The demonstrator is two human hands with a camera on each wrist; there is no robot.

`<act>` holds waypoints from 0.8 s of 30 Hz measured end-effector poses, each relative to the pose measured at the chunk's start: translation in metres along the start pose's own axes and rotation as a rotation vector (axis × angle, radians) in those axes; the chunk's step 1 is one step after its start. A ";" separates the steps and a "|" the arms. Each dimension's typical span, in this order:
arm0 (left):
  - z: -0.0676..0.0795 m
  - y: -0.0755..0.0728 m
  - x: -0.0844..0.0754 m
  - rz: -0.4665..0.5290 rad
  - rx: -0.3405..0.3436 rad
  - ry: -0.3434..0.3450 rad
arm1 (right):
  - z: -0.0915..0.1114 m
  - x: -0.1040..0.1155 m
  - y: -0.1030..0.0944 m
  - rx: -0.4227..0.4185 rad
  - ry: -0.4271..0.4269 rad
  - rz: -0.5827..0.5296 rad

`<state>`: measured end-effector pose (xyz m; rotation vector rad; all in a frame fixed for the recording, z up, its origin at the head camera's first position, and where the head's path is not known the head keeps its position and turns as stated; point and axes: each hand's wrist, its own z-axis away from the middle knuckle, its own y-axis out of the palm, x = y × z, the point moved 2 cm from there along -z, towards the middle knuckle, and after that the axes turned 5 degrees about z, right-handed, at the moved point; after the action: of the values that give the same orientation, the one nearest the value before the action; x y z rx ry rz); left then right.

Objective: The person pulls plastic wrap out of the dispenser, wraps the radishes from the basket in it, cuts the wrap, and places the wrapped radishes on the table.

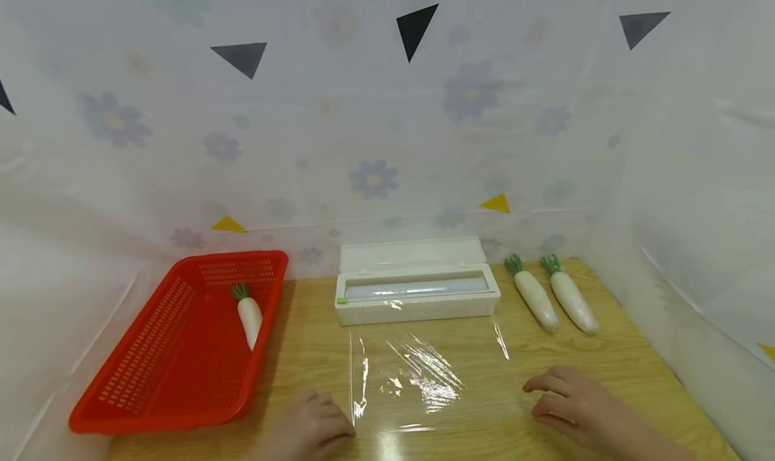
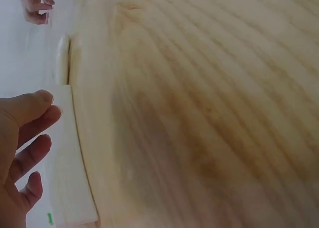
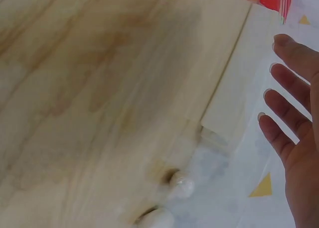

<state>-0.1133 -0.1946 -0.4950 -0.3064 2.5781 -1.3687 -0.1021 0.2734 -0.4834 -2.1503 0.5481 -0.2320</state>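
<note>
Right hand [image 1: 572, 404] is relaxed, holding nothing; left hand [image 1: 309, 427], pinching or not, I cannot tell. Film [image 1: 438, 383], spread toward desk's [image 1: 309, 353] front edge, seems light, clingy: take front corners.

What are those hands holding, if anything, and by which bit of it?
The left hand appears to pinch the clear film near its front left corner, between thumb and index finger. The right hand holds nothing visible.

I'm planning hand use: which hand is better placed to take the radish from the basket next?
Probably the left hand: it is nearer the basket and its radish. The right hand is past most of the film, nearer the other radishes.
</note>
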 end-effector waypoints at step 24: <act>0.006 0.036 -0.005 -0.120 0.072 -0.135 | 0.013 0.012 0.030 0.257 0.091 0.046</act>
<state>-0.1098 -0.1781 -0.5278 -0.5299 2.4298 -1.4243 -0.0955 0.2617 -0.5157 -1.8832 0.5861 -0.3559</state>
